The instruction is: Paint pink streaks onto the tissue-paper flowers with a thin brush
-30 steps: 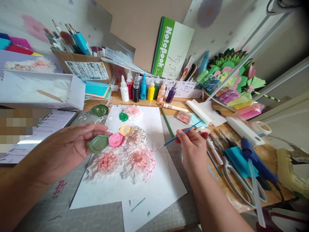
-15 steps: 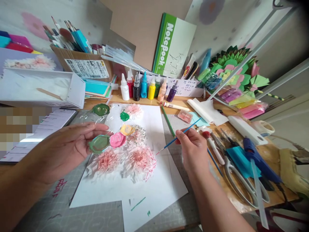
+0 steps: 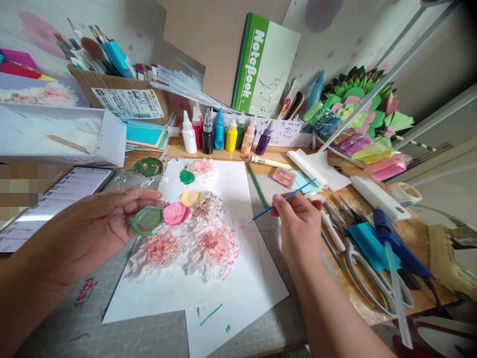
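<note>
My left hand (image 3: 108, 219) is closed on the edge of a clear paint palette (image 3: 172, 186), whose wells carry green, pink and yellow paint. My right hand (image 3: 298, 216) pinches a thin blue paintbrush (image 3: 265, 211), its pink-tinted tip close to the right edge of a ruffled paper flower (image 3: 214, 248) with pink marks along its rim. Left of that flower lies another pale pink flower (image 3: 160, 251). A dark-speckled flower (image 3: 208, 209) and a smaller pink one (image 3: 203, 169) sit farther back, partly behind the palette. All rest on white paper (image 3: 238, 308).
Paint bottles (image 3: 231, 136) line the back, before a notebook (image 3: 264, 69). Scissors (image 3: 367, 278), a glue gun (image 3: 402, 248) and a green stick (image 3: 257, 184) lie to the right. A phone (image 3: 59, 204) and a white box (image 3: 63, 136) are at left.
The whole view has shifted slightly, with things sitting a little farther left. Both hands keep their holds, and the brush tip stays close to the flower's right edge.
</note>
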Motion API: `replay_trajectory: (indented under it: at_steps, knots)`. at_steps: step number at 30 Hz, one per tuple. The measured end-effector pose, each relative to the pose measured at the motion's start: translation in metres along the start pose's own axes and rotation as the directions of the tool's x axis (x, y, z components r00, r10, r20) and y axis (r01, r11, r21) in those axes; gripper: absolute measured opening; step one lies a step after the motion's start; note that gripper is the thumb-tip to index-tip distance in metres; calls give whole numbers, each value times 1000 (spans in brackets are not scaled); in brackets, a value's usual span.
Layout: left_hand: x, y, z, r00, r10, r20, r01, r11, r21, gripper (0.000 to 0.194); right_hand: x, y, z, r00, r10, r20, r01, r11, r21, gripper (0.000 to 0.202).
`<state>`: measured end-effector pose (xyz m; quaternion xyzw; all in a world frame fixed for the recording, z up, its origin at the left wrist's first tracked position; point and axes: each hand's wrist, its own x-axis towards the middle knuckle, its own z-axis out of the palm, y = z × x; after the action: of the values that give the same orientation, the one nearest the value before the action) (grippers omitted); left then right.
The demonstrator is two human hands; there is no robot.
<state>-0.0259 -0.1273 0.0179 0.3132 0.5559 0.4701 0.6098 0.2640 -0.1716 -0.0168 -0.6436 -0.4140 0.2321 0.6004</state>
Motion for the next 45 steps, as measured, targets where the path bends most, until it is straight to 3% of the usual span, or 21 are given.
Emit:
replay_trajectory:
  at_steps: [6, 9, 14, 23, 25, 29, 32, 34, 37, 40, 45]
  knots:
    - [0, -2, -2, 1000, 6, 9, -6, 999, 39, 15, -1, 3, -3, 1000, 12, -9, -11, 998, 67, 23]
    - [-3, -1, -1, 1000, 17, 8, -17, 1000, 7, 16, -1, 5, -4, 999, 3, -40, 4, 984, 178, 27]
    - [-8, -1, 1, 999, 28, 41, -25, 998, -65, 19, -1, 3, -3, 992, 53, -113, 0, 904, 428, 25]
    - [-18, -7, 2, 979, -3, 205, 32, 990, -137, 16, 4, 2, -5, 984, 151, -96, -54, 763, 645, 27]
    - [-19, -8, 3, 977, 4, 212, 25, 991, -133, 14, 2, -1, -5, 989, 139, -48, -71, 737, 673, 28]
    - [-22, -11, 9, 978, 40, 204, -14, 992, -123, 14, -18, -12, 0, 998, 33, 49, -58, 743, 667, 25]
    - [-24, -14, 14, 986, 53, 159, -31, 990, -135, 16, -39, -23, 8, 983, -184, 26, 139, 820, 555, 10]
    - [-24, -15, 15, 990, 57, 132, -38, 989, -144, 17, -50, -31, 12, 913, -400, 82, 336, 850, 406, 6]
    - [-24, -16, 14, 990, 72, 125, -54, 988, -143, 16, -55, -41, 16, 772, -614, 162, 569, 782, 254, 13]
    - [-23, -17, 12, 983, 89, 163, -65, 987, -144, 18, -54, -46, 20, 747, -641, 177, 614, 767, 188, 11]
    - [-21, -18, 11, 979, 84, 186, -56, 987, -148, 20, -51, -47, 22, 793, -574, 206, 565, 818, 104, 12]
